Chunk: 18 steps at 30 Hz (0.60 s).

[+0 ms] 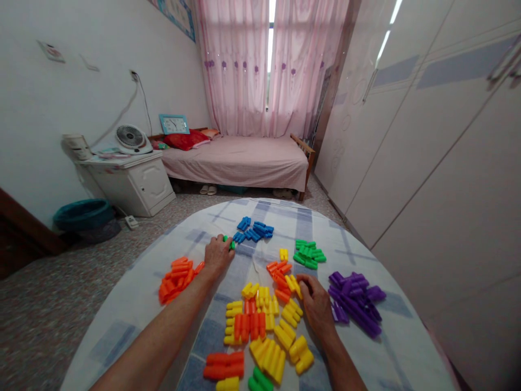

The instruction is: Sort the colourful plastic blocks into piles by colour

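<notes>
**Green piece (232, 245) in the left hand (220, 252), yellow piece (293, 287) in the right hand (316, 302)**

Nearest, a green block (260, 380) and a yellow block (227, 384) are cut off by the lower edge of the view. A red-orange block (223, 365) is laid just beyond the yellow one, and a splayed yellow row (268, 359) is set beside the green one. Farther in, upright red-orange tubes (249, 327) are flanked by scattered yellow pieces (292, 313) on the surface (122, 320), which is covered with a checked cloth.

The yellow piece is pinched narrowly at the fingertips of the right hand, beside a small orange cluster (280, 278). A purple pile (356, 301) is placed to the right of that hand, and an orange pile (179, 279) is found left of the left forearm. The green piece is gripped by the left hand and partly covered by its fingers; whether it is lifted cannot be told.

Beyond the orange cluster, a single yellow bit (284, 254) and a green pile (308, 254) are seen, and a blue pile (255, 231) is gathered near the left fingertips.

Past the surface, a white cabinet (152, 187) is topped by a fan (130, 137); farthest, a bed (240, 160) is backed by pink curtains (240, 92).
</notes>
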Each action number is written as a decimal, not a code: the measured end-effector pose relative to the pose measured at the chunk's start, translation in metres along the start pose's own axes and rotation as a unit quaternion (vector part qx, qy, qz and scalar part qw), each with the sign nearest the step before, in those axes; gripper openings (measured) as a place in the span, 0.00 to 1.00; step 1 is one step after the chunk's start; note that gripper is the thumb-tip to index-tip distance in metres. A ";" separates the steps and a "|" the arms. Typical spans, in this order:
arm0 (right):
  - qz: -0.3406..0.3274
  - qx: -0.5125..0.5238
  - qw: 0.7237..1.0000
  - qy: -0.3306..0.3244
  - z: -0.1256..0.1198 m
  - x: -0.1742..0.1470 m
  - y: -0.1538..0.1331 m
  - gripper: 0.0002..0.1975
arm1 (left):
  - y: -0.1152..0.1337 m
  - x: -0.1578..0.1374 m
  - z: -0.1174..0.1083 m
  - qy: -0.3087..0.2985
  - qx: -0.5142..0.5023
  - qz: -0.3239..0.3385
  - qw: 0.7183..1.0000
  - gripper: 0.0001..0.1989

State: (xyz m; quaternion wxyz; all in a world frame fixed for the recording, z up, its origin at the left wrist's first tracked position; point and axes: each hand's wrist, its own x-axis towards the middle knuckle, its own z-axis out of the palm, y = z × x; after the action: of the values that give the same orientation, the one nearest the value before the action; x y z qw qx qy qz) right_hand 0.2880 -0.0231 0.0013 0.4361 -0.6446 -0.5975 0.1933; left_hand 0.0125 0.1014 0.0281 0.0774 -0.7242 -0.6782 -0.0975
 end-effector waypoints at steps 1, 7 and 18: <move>0.002 0.002 1.000 -0.001 0.000 0.000 0.000 0.14 | 0.001 -0.003 0.001 -0.002 -0.009 0.009 1.000 0.16; 0.001 0.013 1.000 0.000 0.001 0.001 0.001 0.15 | 0.002 -0.023 0.010 0.039 -0.092 0.104 0.990 0.19; 0.012 0.014 1.000 -0.009 0.000 0.001 0.000 0.16 | 0.005 -0.063 0.013 0.113 -0.325 -0.019 0.939 0.26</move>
State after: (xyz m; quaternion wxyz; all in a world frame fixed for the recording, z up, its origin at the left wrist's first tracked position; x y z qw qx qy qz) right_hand 0.2883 -0.0220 0.0018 0.4374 -0.6441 -0.5905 0.2125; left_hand 0.0146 0.0433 0.0006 -0.0883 -0.6813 -0.6097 -0.3954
